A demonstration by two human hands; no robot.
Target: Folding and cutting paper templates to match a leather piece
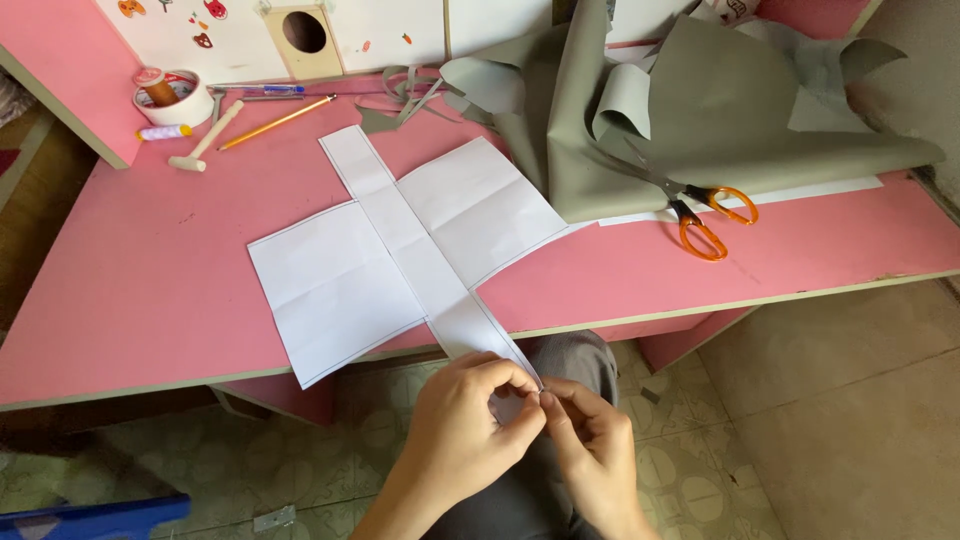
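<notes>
white paper pattern (pixel 400 235) (cross-shaped, creased) lies flat on the pink desk (pixel 130 300), its long strip hanging over the near edge. left hand (pixel 465 425) and right hand (pixel 590 440) meet below the edge, fingers curled, both pinching the strip's end between thumb and fingertips.

both hands are bare, with no gloves, rings or watch showing. the left hand (pixel 468 415) and right hand (pixel 590 445) have short, plain fingernails. the forearms are uncovered as far as the near edge of the view, so no sleeves show. below them, the lap (pixel 575 365) is clothed in grey fabric trousers.
</notes>
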